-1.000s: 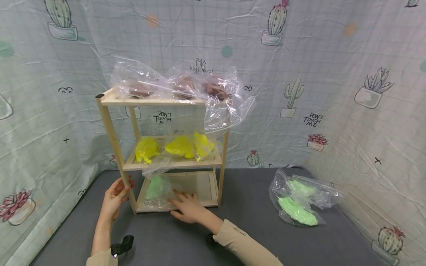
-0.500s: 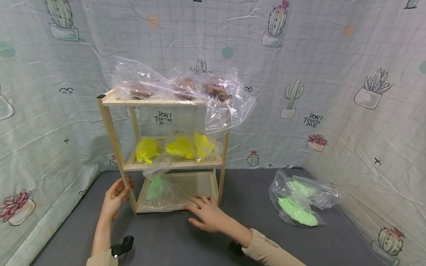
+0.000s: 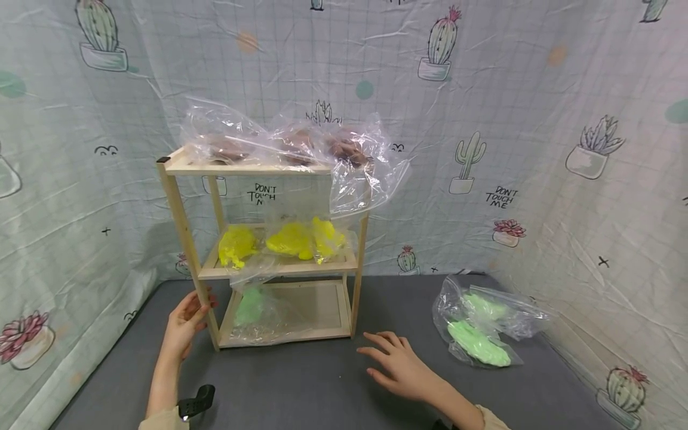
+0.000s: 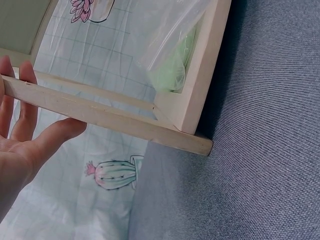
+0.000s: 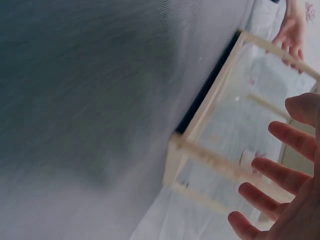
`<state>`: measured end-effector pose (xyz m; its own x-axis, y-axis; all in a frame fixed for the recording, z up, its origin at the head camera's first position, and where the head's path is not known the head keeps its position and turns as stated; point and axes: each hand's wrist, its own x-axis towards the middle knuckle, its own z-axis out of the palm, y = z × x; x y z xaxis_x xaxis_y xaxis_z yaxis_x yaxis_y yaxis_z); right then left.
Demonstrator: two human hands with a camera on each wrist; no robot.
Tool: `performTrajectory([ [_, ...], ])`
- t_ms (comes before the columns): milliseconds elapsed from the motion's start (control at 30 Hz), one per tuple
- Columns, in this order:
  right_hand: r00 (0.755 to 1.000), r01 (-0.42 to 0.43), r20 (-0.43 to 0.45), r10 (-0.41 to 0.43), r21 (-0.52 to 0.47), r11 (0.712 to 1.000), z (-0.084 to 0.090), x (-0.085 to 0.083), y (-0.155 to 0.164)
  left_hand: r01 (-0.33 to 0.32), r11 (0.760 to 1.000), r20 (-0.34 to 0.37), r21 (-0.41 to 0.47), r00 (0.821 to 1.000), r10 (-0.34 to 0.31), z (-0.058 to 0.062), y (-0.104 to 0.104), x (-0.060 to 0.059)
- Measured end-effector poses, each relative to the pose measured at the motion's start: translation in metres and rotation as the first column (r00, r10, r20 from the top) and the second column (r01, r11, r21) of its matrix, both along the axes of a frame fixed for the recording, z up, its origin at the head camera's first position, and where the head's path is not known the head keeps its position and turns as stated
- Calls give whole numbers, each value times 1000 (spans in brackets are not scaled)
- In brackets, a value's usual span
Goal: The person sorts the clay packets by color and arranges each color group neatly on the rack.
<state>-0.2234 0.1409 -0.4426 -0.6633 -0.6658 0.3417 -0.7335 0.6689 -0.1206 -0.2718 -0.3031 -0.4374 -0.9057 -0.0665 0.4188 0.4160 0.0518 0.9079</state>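
Left hand (image 3: 185, 322) rests flat-fingered against the rack's (image 3: 185, 242) front-left post, steadying it, not gripping. One green bag (image 3: 257, 310) sits at the left end of the bottom shelf. Right hand (image 3: 400, 367) hovers over the mat, fingers spread, holding nothing. Two green bags (image 3: 481, 325) lie to its right, long axes running front-back; right hand is nearer. Count: 3 brown top, 3 yellow middle, 3 green total.

Upright wooden rack (image 3: 185, 239); green bag (image 3: 257, 310) bottom shelf.
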Motion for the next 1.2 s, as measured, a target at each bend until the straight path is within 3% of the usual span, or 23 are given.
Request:
performTrajectory([
  [300, 982, 164, -95, -163, -6, 986, -10, 0, 63, -4, 1000, 11, -9, 1000, 4, 0, 0, 2],
  [733, 893, 389, -243, -379, -8, 921, -9, -2, 139, 13, 1000, -8, 14, 1000, -13, 0, 1, 1],
  [967, 841, 507, -236, -487, 29, 861, -7, -4, 174, -1, 1000, 5, 7, 1000, 1, 0, 2, 0],
  [1200, 813, 555, -258, -523, 68, 829, -15, -8, 200, -12, 1000, 4, 2, 1000, 12, 0, 1, -1],
])
